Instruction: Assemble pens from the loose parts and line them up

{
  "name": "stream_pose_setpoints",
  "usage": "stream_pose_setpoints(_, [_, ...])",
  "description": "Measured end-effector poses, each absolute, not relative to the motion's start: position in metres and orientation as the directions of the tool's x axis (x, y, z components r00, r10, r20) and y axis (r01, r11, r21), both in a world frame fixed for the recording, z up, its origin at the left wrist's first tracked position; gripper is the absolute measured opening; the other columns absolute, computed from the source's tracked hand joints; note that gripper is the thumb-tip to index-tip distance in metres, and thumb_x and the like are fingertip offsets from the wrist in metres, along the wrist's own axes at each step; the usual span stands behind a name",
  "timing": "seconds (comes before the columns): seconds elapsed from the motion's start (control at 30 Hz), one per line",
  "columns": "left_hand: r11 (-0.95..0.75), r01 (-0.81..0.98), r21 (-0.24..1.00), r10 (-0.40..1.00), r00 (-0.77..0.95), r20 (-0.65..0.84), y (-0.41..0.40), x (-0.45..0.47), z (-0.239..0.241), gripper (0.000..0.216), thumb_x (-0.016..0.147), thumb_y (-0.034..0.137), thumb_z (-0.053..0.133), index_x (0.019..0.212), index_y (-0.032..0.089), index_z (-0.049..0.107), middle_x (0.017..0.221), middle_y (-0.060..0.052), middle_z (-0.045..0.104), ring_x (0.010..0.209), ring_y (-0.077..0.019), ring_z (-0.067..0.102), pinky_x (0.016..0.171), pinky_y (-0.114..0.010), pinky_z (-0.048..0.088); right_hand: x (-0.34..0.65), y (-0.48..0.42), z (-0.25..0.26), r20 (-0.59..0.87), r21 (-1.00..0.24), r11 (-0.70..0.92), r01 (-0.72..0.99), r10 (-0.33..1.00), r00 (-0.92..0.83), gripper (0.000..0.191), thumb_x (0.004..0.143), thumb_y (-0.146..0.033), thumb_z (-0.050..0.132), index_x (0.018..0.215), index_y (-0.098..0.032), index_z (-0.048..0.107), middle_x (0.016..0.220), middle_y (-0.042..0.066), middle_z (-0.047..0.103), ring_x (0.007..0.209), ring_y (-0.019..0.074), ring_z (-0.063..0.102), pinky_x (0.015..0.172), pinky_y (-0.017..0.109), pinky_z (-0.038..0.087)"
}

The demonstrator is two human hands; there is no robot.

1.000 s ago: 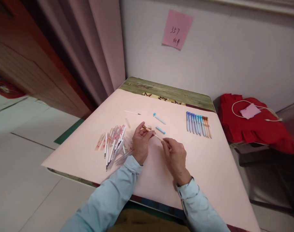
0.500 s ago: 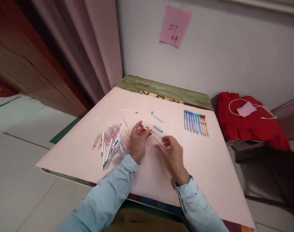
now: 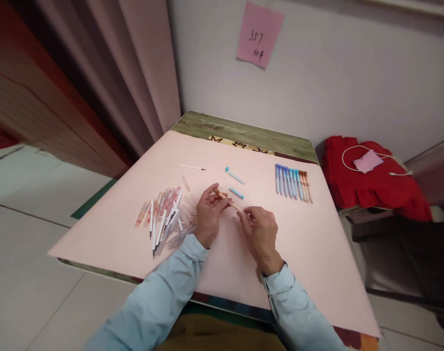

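My left hand (image 3: pixel 209 215) pinches the top end of an orange pen (image 3: pixel 227 200) just above the pink sheet on the table (image 3: pixel 126 229). My right hand (image 3: pixel 260 233) has its fingertips closed on the pen's lower end. Two light blue pen parts (image 3: pixel 235 176) lie just beyond the hands. A loose pile of pen parts and white refills (image 3: pixel 163 217) lies left of my left hand. A single white refill (image 3: pixel 192 167) lies farther back.
A neat row of finished blue and orange pens (image 3: pixel 291 182) lies at the right back of the sheet. A red cloth with a white cable (image 3: pixel 371 180) sits on a seat to the right. A pink note (image 3: pixel 259 33) hangs on the wall; curtains hang at left.
My right hand opened and drew back slightly from the pen half a second ago, and has now closed on its lower end again. The view has drifted a little.
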State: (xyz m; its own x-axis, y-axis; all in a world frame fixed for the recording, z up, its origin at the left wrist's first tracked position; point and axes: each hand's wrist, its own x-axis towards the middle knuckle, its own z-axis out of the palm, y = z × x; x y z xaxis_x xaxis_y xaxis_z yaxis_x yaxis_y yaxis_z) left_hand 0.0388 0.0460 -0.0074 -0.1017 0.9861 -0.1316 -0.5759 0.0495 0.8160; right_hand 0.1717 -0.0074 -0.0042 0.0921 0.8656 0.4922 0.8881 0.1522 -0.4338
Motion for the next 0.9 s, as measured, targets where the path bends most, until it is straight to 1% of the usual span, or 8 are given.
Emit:
stream_pose_setpoints(0.37, [0.012, -0.588, 0.809, 0.987, -0.123, -0.103, 0.043, 0.046, -0.007, 0.06, 0.066, 0.017, 0.08, 0.121, 0.022, 0.057, 0.086, -0.001, 0.067, 0.08, -0.0146, 0.068, 0.081, -0.033, 0.054, 0.167, -0.008, -0.003, 0.521, -0.366, 0.165, 0.916, 0.852, 0.054, 0.031, 0.099, -0.041, 0.05, 0.083, -0.02, 0.067, 0.077, 0.005, 0.072, 0.068, 0.0172, 0.06, 0.072, 0.032, 0.037])
stream_pose_setpoints(0.5, [0.002, -0.577, 0.817, 0.989, -0.122, -0.089, 0.041, 0.049, -0.008, 0.059, 0.066, 0.018, 0.08, 0.12, 0.022, 0.057, 0.085, -0.001, 0.067, 0.079, -0.015, 0.068, 0.081, -0.034, 0.054, 0.167, -0.007, -0.007, 0.468, -0.314, 0.082, 0.946, 0.88, 0.078, 0.039, 0.102, -0.039, 0.042, 0.076, -0.021, 0.066, 0.062, 0.003, 0.066, 0.057, 0.0174, 0.055, 0.063, 0.031, 0.032])
stream_pose_setpoints(0.57, [-0.004, -0.577, 0.817, 0.988, -0.127, -0.085, 0.041, 0.051, -0.009, 0.059, 0.066, 0.018, 0.08, 0.12, 0.022, 0.057, 0.084, 0.0, 0.067, 0.079, -0.015, 0.068, 0.082, -0.034, 0.054, 0.166, -0.007, -0.008, 0.423, -0.302, 0.046, 0.952, 0.901, 0.091, 0.04, 0.103, -0.036, 0.04, 0.076, -0.021, 0.065, 0.06, 0.003, 0.065, 0.053, 0.0172, 0.053, 0.06, 0.031, 0.029])
stream_pose_setpoints(0.63, [-0.005, -0.579, 0.815, 0.988, -0.13, -0.085, 0.04, 0.052, -0.01, 0.058, 0.066, 0.018, 0.08, 0.119, 0.022, 0.058, 0.084, 0.0, 0.066, 0.078, -0.0148, 0.068, 0.083, -0.035, 0.053, 0.164, -0.007, -0.006, 0.379, -0.327, 0.032, 0.944, 0.92, 0.1, 0.035, 0.103, -0.033, 0.038, 0.081, -0.021, 0.064, 0.066, 0.003, 0.067, 0.054, 0.0169, 0.055, 0.062, 0.031, 0.029])
stream_pose_setpoints(0.7, [-0.002, -0.58, 0.814, 0.987, -0.132, -0.092, 0.04, 0.052, -0.011, 0.059, 0.066, 0.017, 0.08, 0.12, 0.022, 0.057, 0.085, 0.0, 0.066, 0.078, -0.0144, 0.068, 0.083, -0.035, 0.053, 0.162, -0.008, -0.001, 0.335, -0.376, 0.021, 0.926, 0.935, 0.115, 0.027, 0.102, -0.031, 0.039, 0.092, -0.021, 0.062, 0.073, 0.003, 0.07, 0.059, 0.0176, 0.059, 0.067, 0.031, 0.031])
stream_pose_setpoints(0.77, [0.001, -0.578, 0.816, 0.986, -0.136, -0.098, 0.039, 0.052, -0.01, 0.059, 0.067, 0.017, 0.079, 0.121, 0.021, 0.056, 0.087, 0.0, 0.067, 0.079, -0.014, 0.067, 0.083, -0.034, 0.053, 0.16, -0.01, 0.004, 0.285, -0.422, -0.003, 0.907, 0.949, 0.135, 0.019, 0.099, -0.029, 0.044, 0.106, -0.018, 0.057, 0.076, 0.003, 0.07, 0.065, 0.0195, 0.062, 0.073, 0.032, 0.033])
stream_pose_setpoints(0.8, [0.001, -0.578, 0.816, 0.986, -0.138, -0.099, 0.039, 0.052, -0.01, 0.059, 0.067, 0.016, 0.079, 0.121, 0.021, 0.056, 0.087, 0.0, 0.067, 0.079, -0.0138, 0.067, 0.083, -0.034, 0.053, 0.159, -0.011, 0.006, 0.262, -0.437, -0.018, 0.899, 0.954, 0.147, 0.019, 0.096, -0.028, 0.047, 0.111, -0.016, 0.053, 0.076, 0.003, 0.07, 0.067, 0.0205, 0.062, 0.076, 0.033, 0.034])
stream_pose_setpoints(0.9, [-0.006, -0.574, 0.819, 0.985, -0.143, -0.092, 0.039, 0.052, -0.009, 0.059, 0.067, 0.017, 0.078, 0.121, 0.021, 0.055, 0.087, 0.0, 0.066, 0.079, -0.0136, 0.067, 0.083, -0.034, 0.054, 0.157, -0.013, 0.01, 0.218, -0.445, -0.053, 0.894, 0.962, 0.165, 0.02, 0.09, -0.02, 0.049, 0.11, -0.015, 0.049, 0.08, 0.003, 0.07, 0.068, 0.0213, 0.061, 0.078, 0.033, 0.034])
